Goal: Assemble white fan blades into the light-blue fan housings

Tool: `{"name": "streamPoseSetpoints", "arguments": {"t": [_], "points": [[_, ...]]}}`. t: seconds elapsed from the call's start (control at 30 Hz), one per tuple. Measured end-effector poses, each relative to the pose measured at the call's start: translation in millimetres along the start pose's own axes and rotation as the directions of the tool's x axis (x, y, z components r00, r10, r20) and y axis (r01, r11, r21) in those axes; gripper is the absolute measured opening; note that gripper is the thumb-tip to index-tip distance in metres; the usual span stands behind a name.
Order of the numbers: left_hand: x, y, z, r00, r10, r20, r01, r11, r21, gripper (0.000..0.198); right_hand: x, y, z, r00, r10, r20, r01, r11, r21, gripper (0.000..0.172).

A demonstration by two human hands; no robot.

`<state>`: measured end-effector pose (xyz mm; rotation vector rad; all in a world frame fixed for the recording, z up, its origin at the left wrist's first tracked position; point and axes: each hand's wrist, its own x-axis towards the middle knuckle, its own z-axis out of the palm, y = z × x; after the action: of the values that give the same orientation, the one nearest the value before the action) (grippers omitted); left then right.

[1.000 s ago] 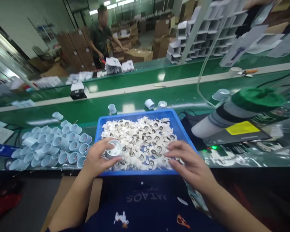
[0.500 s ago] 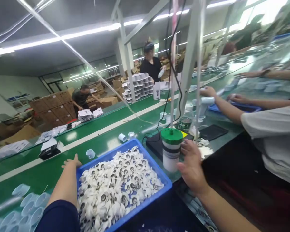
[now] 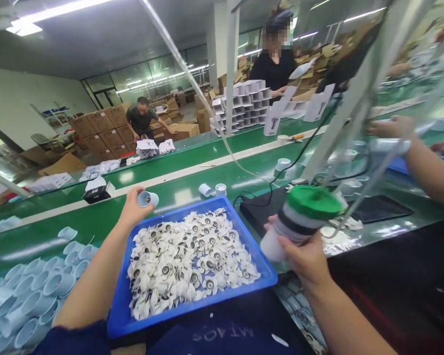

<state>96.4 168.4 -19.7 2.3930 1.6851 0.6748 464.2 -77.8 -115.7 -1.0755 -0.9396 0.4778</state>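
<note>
My left hand point(image 3: 132, 207) is closed around a light blue plastic cup point(image 3: 154, 199), lifted over the far left corner of the blue tray point(image 3: 270, 280). Small parts show inside the cup's mouth. Near the tray's right corner, my right hand point(image 3: 307, 256) grips a white container with a green lid point(image 3: 286, 231), tilted to the right, with a black band around it. Many small white fan blades point(image 3: 185, 261) with dark hubs fill the tray, which sits in front of me.
A pile of light blue cups point(image 3: 33, 301) lies at the left. Two more cups point(image 3: 204, 190) stand beyond the tray. A black box point(image 3: 99, 191) rests on the green conveyor point(image 3: 177, 190). Metal posts and cables rise at the right, near a co-worker's hand point(image 3: 392, 127). Two people stand across the line.
My left hand has picked up a cup from beside the tray. My right hand has closed on the green-lidded container, which is now lifted and tilted. The view has shifted.
</note>
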Motion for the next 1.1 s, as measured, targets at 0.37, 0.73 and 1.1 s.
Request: {"name": "streamPoseSetpoints", "arguments": {"t": [0.37, 0.73, 1.1], "points": [[-186, 110, 26.4, 0.903, 0.421, 0.093, -0.329, 0.812, -0.481, 0.059, 16, -93, 140, 0.818, 0.16, 0.552, -0.494, 0.685, 0.535, 0.055], [-186, 124, 25.2, 0.886, 0.463, -0.028, -0.395, 0.721, -0.569, 0.025, -6, -101, 146, 0.838, 0.093, 0.538, -0.409, 0.759, 0.506, 0.044], [-186, 123, 8.3, 0.847, 0.375, 0.376, -0.105, 0.813, -0.573, 0.067, 6, -105, 148, 0.901, 0.147, 0.407, -0.375, 0.736, 0.564, 0.046]]}}
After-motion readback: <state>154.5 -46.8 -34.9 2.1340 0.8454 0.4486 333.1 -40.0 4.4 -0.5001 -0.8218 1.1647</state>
